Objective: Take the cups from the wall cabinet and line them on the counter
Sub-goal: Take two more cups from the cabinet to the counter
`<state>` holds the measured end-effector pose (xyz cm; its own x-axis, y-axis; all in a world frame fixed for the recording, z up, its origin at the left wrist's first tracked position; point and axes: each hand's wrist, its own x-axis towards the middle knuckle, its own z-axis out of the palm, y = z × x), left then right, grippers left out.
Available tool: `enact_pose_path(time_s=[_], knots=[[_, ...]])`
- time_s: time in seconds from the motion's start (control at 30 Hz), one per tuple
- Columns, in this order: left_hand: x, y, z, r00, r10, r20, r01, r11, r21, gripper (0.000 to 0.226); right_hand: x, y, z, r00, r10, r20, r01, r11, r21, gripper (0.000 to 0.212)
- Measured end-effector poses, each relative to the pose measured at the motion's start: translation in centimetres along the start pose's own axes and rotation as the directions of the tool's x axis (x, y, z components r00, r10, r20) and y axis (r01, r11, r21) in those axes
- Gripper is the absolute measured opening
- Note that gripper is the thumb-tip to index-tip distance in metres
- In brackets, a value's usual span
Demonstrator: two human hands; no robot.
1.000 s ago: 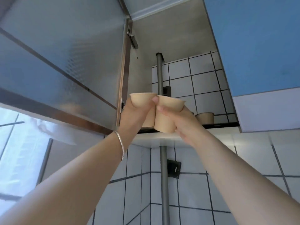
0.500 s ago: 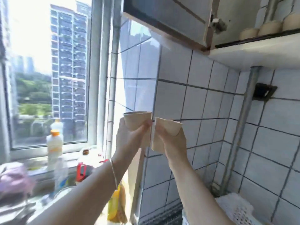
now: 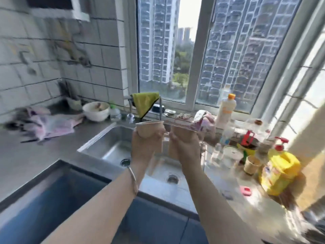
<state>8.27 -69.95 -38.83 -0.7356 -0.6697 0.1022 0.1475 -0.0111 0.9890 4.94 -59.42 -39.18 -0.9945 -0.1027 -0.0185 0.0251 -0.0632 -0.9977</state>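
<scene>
Left hand [image 3: 144,148] wraps 1 paper cup [image 3: 149,129]; right hand [image 3: 186,147] wraps second cup [image 3: 182,133], blurred. Both held mid-air above sink [image 3: 109,145]. Neither set on counter [image 3: 26,155] yet; lining up remains.

- The left hand [image 3: 144,148] and right hand [image 3: 186,147] are hovering side by side above the sink [image 3: 112,143], each holding a cup: left cup [image 3: 149,128], right cup [image 3: 179,132].
- A bowl [image 3: 95,111] is sitting beyond and left of the left hand.
- An oil jug [image 3: 279,171] is standing right of the right hand on the counter [image 3: 26,155].
</scene>
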Motion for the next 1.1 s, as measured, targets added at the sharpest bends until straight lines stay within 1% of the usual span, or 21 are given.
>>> enact_pose_path(time_s=[0.03,0.1,0.17,0.23,0.3,0.33,0.43,0.5,0.57,0.63,0.67,0.73,0.8,0.87,0.97,1.03,1.1], knots=[[0.7,-0.3,-3.0,0.996,-0.008,-0.094,0.01,1.0,0.022,0.026,-0.7,0.6,2.8,1.0,-0.012,0.02,0.013,1.0,-0.011,0.035],[2.1,-1.2,-10.0,0.974,-0.056,-0.221,0.086,0.988,0.127,0.044,-1.9,2.7,9.1,0.997,0.019,0.072,-0.017,0.999,-0.028,0.048],[3.5,-2.0,-16.1,0.959,-0.068,-0.276,0.099,0.99,0.103,0.052,-3.7,4.2,15.5,0.99,0.073,0.119,-0.072,0.997,-0.016,0.054],[4.5,-2.7,-21.9,0.936,-0.063,-0.347,0.101,0.99,0.095,0.053,-5.7,5.4,21.0,0.98,0.099,0.172,-0.099,0.995,-0.009,0.064],[5.0,-3.2,-27.3,0.898,-0.084,-0.433,0.129,0.989,0.076,0.053,-7.2,6.8,26.0,0.964,0.121,0.238,-0.116,0.993,-0.034,0.075],[5.2,-3.6,-29.8,0.876,-0.092,-0.473,0.134,0.989,0.057,0.054,-8.0,7.3,28.4,0.954,0.125,0.273,-0.112,0.992,-0.06,0.075],[6.3,-4.8,-36.4,0.82,-0.116,-0.561,0.143,0.99,0.005,0.057,-9.0,9.3,35.3,0.926,0.126,0.357,-0.09,0.989,-0.115,0.064],[7.6,-5.5,-40.5,0.784,-0.108,-0.611,0.121,0.992,-0.021,0.05,-9.4,10.8,39.7,0.897,0.158,0.413,-0.115,0.985,-0.129,0.058],[8.7,-6.0,-44.0,0.741,-0.104,-0.663,0.114,0.993,-0.029,0.042,-9.9,12.3,43.8,0.861,0.184,0.474,-0.126,0.98,-0.152,0.058],[10.2,-6.6,-47.4,0.705,-0.103,-0.701,0.095,0.994,-0.05,0.041,-9.9,13.5,47.9,0.822,0.21,0.53,-0.137,0.975,-0.174,0.061],[11.2,-7.0,-48.8,0.69,-0.106,-0.716,0.089,0.994,-0.061,0.044,-9.7,13.9,50.0,0.796,0.23,0.56,-0.146,0.971,-0.19,0.06],[13.4,-7.5,-51.8,0.648,-0.111,-0.754,0.092,0.994,-0.066,0.051,-9.0,14.6,54.3,0.735,0.249,0.63,-0.158,0.967,-0.198,0.05],[16.1,-8.0,-54.9,0.611,-0.093,-0.786,0.076,0.995,-0.059,0.055,-8.3,15.2,58.4,0.684,0.245,0.687,-0.135,0.968,-0.211,0.043],[18.7,-8.3,-57.7,0.568,-0.1,-0.817,0.084,0.994,-0.063,0.065,-7.4,15.8,62.4,0.641,0.237,0.73,-0.088,0.968,-0.237,0.044],[22.2,-8.9,-61.6,0.52,-0.113,-0.847,0.109,0.992,-0.066,0.07,-6.1,16.8,68.2,0.59,0.255,0.766,-0.023,0.954,-0.3,0.051],[24.5,-9.5,-63.9,0.503,-0.121,-0.856,0.121,0.99,-0.069,0.072,-5.3,17.4,71.9,0.57,0.27,0.776,-0.005,0.946,-0.325,0.051],[26.6,-9.9,-66.2,0.495,-0.133,-0.858,0.143,0.987,-0.071,0.071,-4.9,18.3,75.2,0.559,0.284,0.779,0.0,0.939,-0.343,0.056]])
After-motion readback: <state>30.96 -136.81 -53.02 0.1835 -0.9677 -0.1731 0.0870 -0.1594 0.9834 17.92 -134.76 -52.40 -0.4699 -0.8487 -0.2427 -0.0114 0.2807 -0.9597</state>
